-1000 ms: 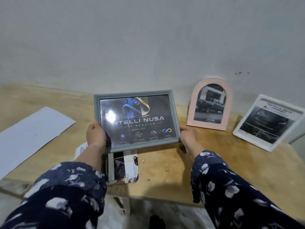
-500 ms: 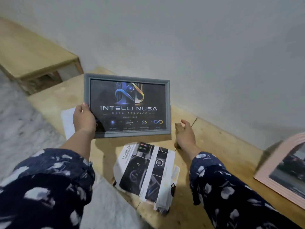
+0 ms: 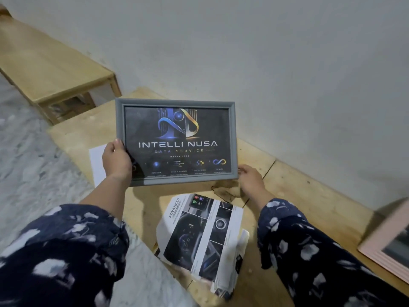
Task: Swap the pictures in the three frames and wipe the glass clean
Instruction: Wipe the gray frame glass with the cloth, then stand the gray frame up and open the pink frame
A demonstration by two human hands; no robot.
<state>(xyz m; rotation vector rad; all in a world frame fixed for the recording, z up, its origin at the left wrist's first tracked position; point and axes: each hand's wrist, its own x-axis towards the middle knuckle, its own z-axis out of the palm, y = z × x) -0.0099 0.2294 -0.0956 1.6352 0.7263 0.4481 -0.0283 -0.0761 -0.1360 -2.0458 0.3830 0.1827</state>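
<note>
A grey picture frame [image 3: 177, 138] holding a dark "INTELLI NUSA" print is held upright above the wooden table [image 3: 309, 196]. My left hand [image 3: 116, 160] grips its lower left edge, thumb on the glass. My right hand [image 3: 251, 179] lies with relaxed fingers beside the frame's lower right corner, holding nothing; whether it touches the corner is unclear. Loose printed car pictures [image 3: 199, 235] lie curled on the table's front edge below the frame. A pink frame [image 3: 387, 244] shows partly at the right edge.
A white sheet of paper [image 3: 97, 160] lies on the table behind my left hand. A lower wooden bench [image 3: 51, 69] stands to the left along the wall. Marbled floor [image 3: 26, 162] is at the left, beyond the table's edge.
My right hand has let go of the grey frame and dropped beside its lower right corner. My left hand alone keeps the frame. The view has swung left, away from the other frames.
</note>
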